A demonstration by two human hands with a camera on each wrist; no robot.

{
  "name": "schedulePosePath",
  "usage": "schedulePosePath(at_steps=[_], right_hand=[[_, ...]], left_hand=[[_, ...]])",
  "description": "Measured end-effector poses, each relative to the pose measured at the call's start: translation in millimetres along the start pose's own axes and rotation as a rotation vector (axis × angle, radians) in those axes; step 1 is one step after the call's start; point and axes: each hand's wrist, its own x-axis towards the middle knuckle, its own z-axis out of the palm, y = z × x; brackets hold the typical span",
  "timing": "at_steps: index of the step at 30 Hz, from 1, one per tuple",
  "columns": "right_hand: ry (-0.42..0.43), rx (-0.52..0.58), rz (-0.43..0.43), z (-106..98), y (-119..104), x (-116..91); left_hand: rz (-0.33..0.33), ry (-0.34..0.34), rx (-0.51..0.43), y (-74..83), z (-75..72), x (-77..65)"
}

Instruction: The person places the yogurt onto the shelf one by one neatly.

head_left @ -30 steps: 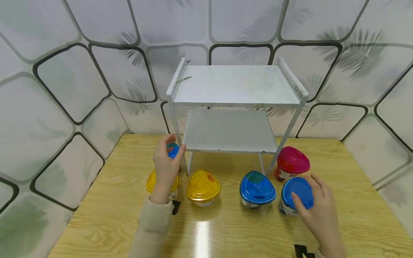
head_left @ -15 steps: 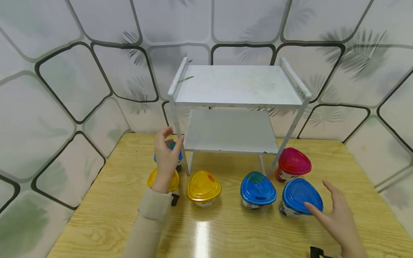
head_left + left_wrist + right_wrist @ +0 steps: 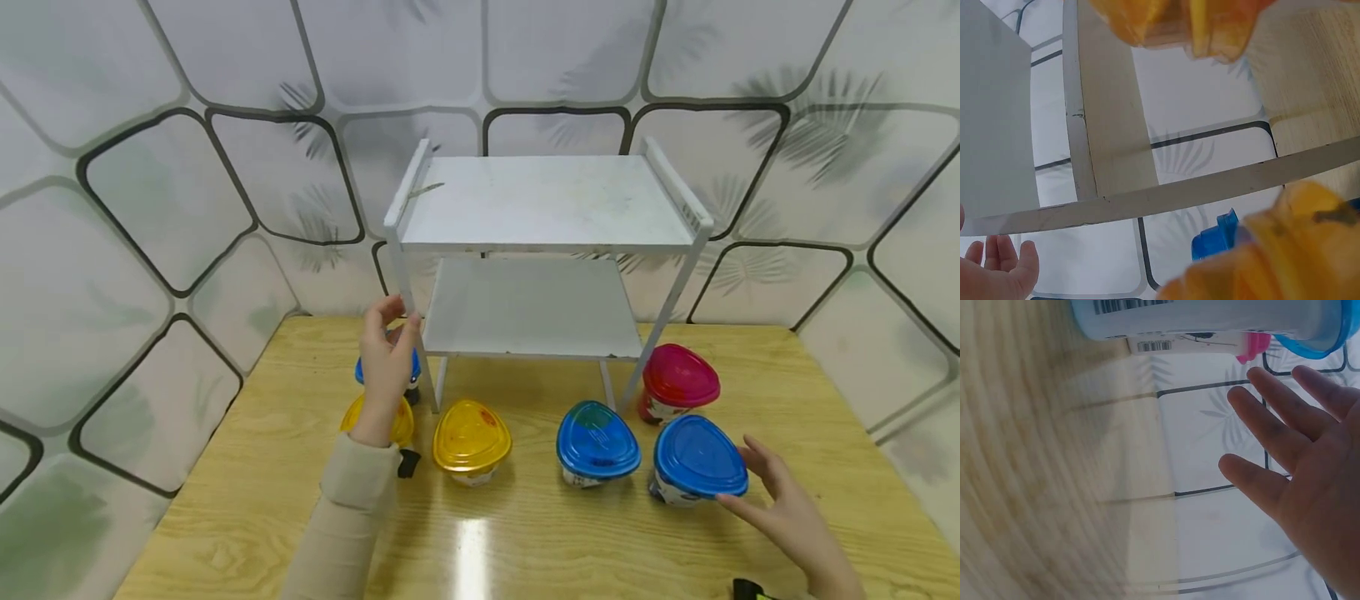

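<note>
Pale fabric-like wall, patterned with dark rounded outlines and feathery leaf shapes, backs a glossy wood-grain table. On that stands a white two-shelf rack, flat-boarded, its edges chipped.

Before and beside it sit tubs with smooth, rounded-triangle lids: a yellow tub and middle blue tub in front, a red tub at right, a half-hidden yellow tub at left.

The outer blue tub stands upright, its lid shiny and ridged, its pale side printed and barcoded. Right of it is the right hand, fingers spread, gripping nothing; the thumb tip is at the lid's corner, though whether it touches I can't tell.

The left hand holds nothing either, fingers loosely bent, thumb apart, near the rack's left leg. It partly covers the far blue tub.
</note>
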Motion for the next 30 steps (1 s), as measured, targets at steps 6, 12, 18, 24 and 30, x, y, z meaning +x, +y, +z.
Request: schedulePosePath(at_steps=[6,12,18,24,30], right_hand=[[-0.100,0.044,0.035,1.3,2.6,3.0],[-0.187,0.099,0.084,6.4,1.9,6.5],[-0.225,0.143,0.129,12.6,4.2,10.0],[-0.243,0.170,0.120,20.1,9.0,14.0],[-0.288,0.232,0.179,22.5,6.8,16.1]], left_hand=[[0.016,0.000,-0.039,-1.5,3.9,-1.8],[0.022,0.011,-0.041,-1.5,5.5,-3.8],[0.018,0.026,-0.016,15.9,6.1,-6.0],[0.012,0.028,0.017,20.4,6.8,-4.5],[-0.012,0.041,0.049,-0.8,5.8,-0.2]])
